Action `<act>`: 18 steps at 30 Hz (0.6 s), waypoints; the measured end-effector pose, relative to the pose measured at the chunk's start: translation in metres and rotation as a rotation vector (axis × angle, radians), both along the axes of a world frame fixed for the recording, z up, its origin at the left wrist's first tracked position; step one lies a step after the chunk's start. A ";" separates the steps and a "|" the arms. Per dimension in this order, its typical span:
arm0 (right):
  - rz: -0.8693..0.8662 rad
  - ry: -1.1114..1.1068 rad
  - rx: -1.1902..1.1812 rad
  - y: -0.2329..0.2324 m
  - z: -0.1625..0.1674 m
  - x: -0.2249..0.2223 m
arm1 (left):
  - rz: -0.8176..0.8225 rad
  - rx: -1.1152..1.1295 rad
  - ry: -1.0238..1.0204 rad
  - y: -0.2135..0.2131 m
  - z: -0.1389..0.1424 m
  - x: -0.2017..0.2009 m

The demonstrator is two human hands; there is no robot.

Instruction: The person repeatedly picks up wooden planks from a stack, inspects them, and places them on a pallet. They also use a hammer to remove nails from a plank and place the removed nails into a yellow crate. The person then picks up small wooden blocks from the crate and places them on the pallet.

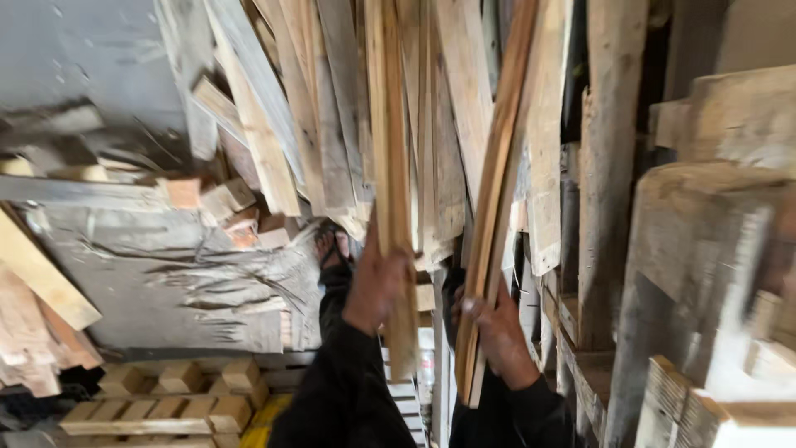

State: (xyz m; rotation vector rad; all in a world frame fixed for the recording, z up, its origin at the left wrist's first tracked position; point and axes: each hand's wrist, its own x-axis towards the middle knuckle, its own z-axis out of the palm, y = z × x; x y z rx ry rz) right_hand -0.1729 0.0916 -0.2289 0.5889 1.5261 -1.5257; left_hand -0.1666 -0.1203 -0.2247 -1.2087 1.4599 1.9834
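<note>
My left hand (pixel 375 286) grips a pale wooden plank (pixel 390 158) that stands almost upright in front of me. Close beside it, my right hand (pixel 500 333) holds a thin bundle of orange-brown slats (pixel 495 191) that leans up and to the right. Both arms are in dark sleeves. The lower ends of both pieces of wood reach below my hands. A sandalled foot (pixel 332 245) shows just left of the left hand, on the ground.
A heap of long boards (pixel 282 124) leans against the wall ahead. Short offcut blocks (pixel 225 199) lie at its foot. A pallet (pixel 166 398) with wooden blocks sits at the lower left. Rough planks and crates (pixel 705 274) stack up on the right.
</note>
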 end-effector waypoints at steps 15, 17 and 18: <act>0.136 0.083 0.129 0.024 0.164 0.115 | 0.287 0.344 0.110 0.116 0.123 0.101; 0.014 0.097 0.051 0.005 0.188 0.136 | 0.288 0.357 0.199 0.094 0.157 0.113; -0.078 0.114 0.006 -0.009 0.197 0.140 | 0.262 0.358 0.262 0.082 0.173 0.112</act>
